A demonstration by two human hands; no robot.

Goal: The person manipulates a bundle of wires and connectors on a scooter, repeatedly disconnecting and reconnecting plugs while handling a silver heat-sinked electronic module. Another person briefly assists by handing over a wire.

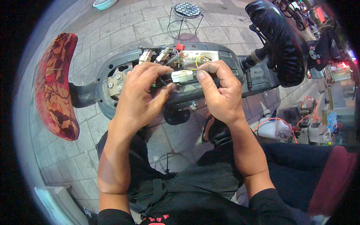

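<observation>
A white plastic wire connector (pixel 182 76) sits between my hands, above the opened body of a small electric scooter (pixel 225 71). My right hand (pixel 223 92) pinches the connector's right end between thumb and forefinger, beside a yellow wire (pixel 200 59). Near its left end is my left hand (pixel 140 93), thumb and forefinger apart, with dark wires behind them. Inside the scooter body lie a silver finned box (pixel 210 56), a red plug (pixel 180 47), and more white connectors (pixel 145 56) on bundled wires. My palms hide part of the compartment.
A curved seat in a red-brown patterned cover (pixel 56 86) rises at the left. At the right stands a black-covered curved part (pixel 279 45). A round stool (pixel 186 10) is beyond the scooter, on paving slabs. A white container (pixel 272 128) and orange cord lie at right.
</observation>
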